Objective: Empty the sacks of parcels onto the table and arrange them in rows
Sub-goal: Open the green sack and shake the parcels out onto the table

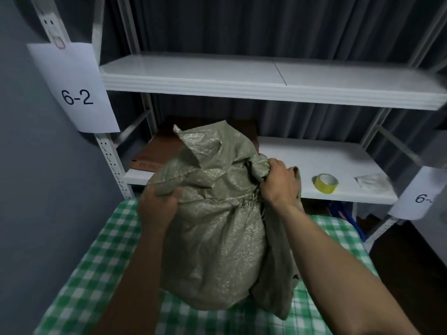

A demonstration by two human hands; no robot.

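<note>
The tabletop (92, 274) is ending just before the shelf (326, 163); my left hand (157, 206) and right hand (278, 184) are gripping the bulging, crumpled grey-green sack (212, 238).

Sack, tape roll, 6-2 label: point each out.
sack (217, 238), head view, bulging front of the woven body.
tape roll (323, 187), head view, yellow outer band.
6-2 label (72, 76), head view, white paper above the printed number.
</note>
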